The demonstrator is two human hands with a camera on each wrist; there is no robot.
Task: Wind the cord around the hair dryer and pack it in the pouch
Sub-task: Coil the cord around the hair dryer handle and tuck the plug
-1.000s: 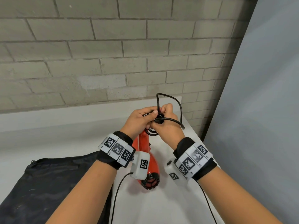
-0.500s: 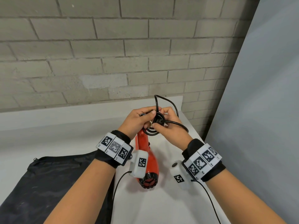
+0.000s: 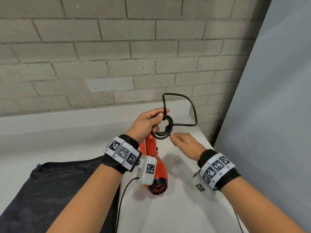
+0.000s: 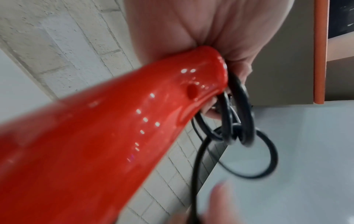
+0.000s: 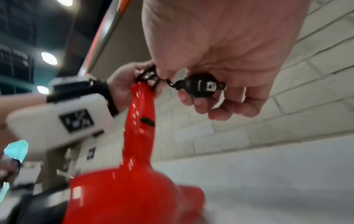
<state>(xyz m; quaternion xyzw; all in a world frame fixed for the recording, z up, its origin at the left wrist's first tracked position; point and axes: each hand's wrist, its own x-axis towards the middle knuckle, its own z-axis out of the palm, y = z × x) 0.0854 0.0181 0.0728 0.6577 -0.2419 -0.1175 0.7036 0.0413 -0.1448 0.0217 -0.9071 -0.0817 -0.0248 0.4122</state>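
Note:
The red hair dryer [image 3: 152,159] stands with its rear grille down on the white table [image 3: 168,216]. My left hand [image 3: 148,122] grips the top of its handle [image 4: 114,136] and holds several coils of black cord [image 3: 164,132] there. A loose loop of the cord [image 3: 193,111] stands up behind the coils. My right hand [image 3: 183,142] is just right of and below the coils, and its curled fingers pinch the black plug [image 5: 199,87]. The black pouch [image 3: 50,190] lies flat at the lower left.
A brick wall [image 3: 117,64] runs behind the table, with a raised white ledge [image 3: 67,120] along it. A grey panel [image 3: 269,132] closes off the right side, close to the table's right edge. A thin sensor cable [image 3: 124,190] hangs from my left wrist.
My right hand has drawn away from the coils, down and to the right. The loose cord loop behind the coils now stands wider. My left hand keeps its grip.

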